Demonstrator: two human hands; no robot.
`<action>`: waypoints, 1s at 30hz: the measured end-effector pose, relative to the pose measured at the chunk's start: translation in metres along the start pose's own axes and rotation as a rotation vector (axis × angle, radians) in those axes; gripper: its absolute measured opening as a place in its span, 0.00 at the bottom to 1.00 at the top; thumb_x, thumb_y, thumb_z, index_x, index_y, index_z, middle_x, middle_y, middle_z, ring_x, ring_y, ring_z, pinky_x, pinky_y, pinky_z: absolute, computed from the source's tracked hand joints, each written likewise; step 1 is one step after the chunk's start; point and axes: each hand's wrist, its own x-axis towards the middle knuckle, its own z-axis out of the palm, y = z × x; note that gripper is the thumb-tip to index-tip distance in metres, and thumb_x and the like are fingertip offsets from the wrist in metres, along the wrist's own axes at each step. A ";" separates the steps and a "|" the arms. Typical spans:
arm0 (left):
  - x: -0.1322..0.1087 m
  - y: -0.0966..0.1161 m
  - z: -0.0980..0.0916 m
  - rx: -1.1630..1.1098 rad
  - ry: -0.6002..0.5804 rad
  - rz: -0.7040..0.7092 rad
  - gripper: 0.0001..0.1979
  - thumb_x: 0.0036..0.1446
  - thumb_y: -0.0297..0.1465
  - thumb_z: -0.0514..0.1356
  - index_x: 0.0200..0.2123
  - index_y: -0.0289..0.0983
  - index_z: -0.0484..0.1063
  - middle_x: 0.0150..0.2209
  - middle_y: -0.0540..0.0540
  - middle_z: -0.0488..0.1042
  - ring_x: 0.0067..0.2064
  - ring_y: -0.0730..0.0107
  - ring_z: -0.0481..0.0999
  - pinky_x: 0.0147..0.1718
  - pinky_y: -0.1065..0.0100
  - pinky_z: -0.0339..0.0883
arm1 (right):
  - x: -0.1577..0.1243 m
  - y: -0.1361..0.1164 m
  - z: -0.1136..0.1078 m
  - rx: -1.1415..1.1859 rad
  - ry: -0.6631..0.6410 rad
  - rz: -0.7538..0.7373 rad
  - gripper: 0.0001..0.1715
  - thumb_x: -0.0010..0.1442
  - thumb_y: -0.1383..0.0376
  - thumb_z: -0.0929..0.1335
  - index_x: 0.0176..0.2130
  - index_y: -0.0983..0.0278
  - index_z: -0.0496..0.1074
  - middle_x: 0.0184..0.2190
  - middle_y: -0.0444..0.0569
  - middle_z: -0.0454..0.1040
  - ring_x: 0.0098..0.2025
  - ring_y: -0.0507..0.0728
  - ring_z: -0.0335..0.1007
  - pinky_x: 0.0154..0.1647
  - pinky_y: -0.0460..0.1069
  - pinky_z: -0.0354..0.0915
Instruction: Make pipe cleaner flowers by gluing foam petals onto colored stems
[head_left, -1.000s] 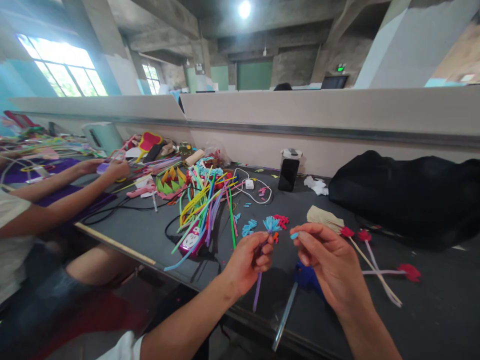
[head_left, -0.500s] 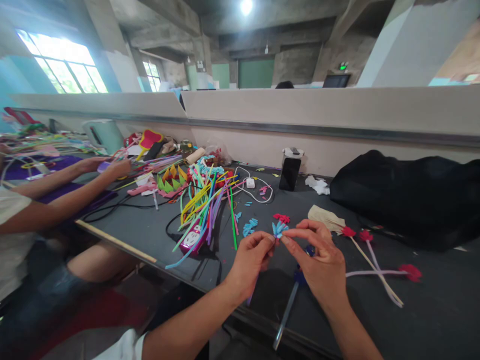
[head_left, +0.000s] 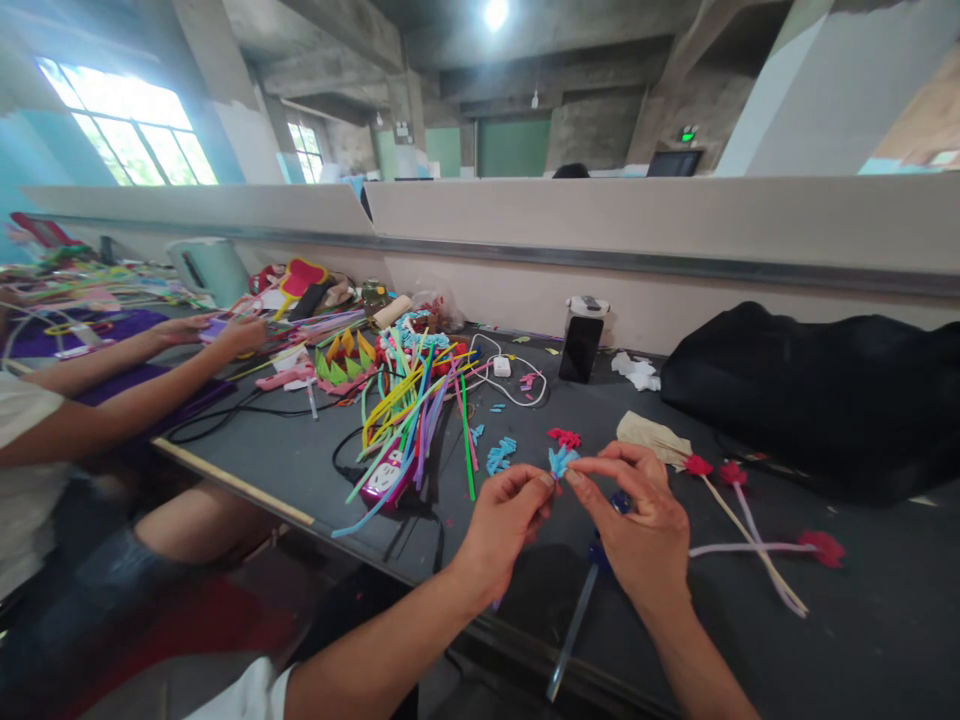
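A small blue pipe-cleaner flower [head_left: 561, 461] is between my two hands above the table. My left hand [head_left: 506, 520] pinches it at its base with thumb and forefinger. From the other side, the thumb and forefinger of my right hand [head_left: 641, 515] close on its right edge, the other fingers loosely bent. A blue tool [head_left: 598, 556] with a clear rod, possibly a glue gun, lies partly hidden behind my right hand. Just beyond are a pile of blue pieces [head_left: 501, 455] and some red pieces [head_left: 564, 438]. Red-tipped stems [head_left: 750, 540] lie on the right.
Colourful pipe cleaners [head_left: 409, 420] lie over a purple power strip [head_left: 386, 480]. A phone [head_left: 581, 348] stands near the partition, a white charger [head_left: 501, 367] left of it. A black bag [head_left: 810, 390] fills the right back. A co-worker's arms [head_left: 150, 380] are at left.
My hands stay almost in place at the blue flower. Its petals have shifted slightly between my fingers.
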 end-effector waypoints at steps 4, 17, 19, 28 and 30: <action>0.000 -0.002 -0.001 -0.016 -0.020 0.000 0.12 0.51 0.39 0.62 0.27 0.34 0.72 0.21 0.54 0.62 0.18 0.84 0.51 0.17 0.73 0.38 | -0.002 0.000 0.001 0.005 0.019 0.001 0.10 0.56 0.56 0.69 0.33 0.57 0.78 0.36 0.47 0.69 0.41 0.57 0.66 0.42 0.52 0.61; -0.001 -0.001 -0.001 0.008 -0.009 0.009 0.12 0.51 0.39 0.62 0.27 0.34 0.71 0.22 0.53 0.62 0.20 0.82 0.53 0.17 0.73 0.40 | -0.005 -0.003 0.006 -0.003 0.083 -0.045 0.08 0.58 0.59 0.69 0.33 0.59 0.77 0.35 0.47 0.67 0.40 0.56 0.65 0.43 0.52 0.61; -0.001 0.000 -0.001 0.013 -0.002 0.017 0.12 0.50 0.39 0.62 0.27 0.34 0.71 0.22 0.53 0.63 0.20 0.82 0.53 0.17 0.73 0.40 | -0.005 -0.003 0.006 -0.022 0.091 -0.063 0.08 0.58 0.59 0.69 0.33 0.59 0.77 0.35 0.47 0.67 0.40 0.57 0.65 0.44 0.53 0.61; -0.002 0.002 0.001 0.025 0.005 0.031 0.12 0.48 0.38 0.64 0.26 0.34 0.71 0.20 0.53 0.62 0.19 0.82 0.52 0.18 0.73 0.40 | -0.006 -0.006 0.006 -0.088 0.106 -0.122 0.05 0.58 0.62 0.69 0.33 0.60 0.76 0.34 0.48 0.66 0.40 0.57 0.62 0.44 0.53 0.60; -0.002 0.002 0.001 0.027 0.003 0.036 0.12 0.49 0.37 0.64 0.26 0.34 0.71 0.20 0.53 0.62 0.19 0.82 0.52 0.18 0.73 0.40 | -0.006 -0.005 0.006 -0.088 0.105 -0.126 0.06 0.58 0.62 0.69 0.34 0.60 0.76 0.34 0.48 0.67 0.41 0.57 0.63 0.44 0.54 0.60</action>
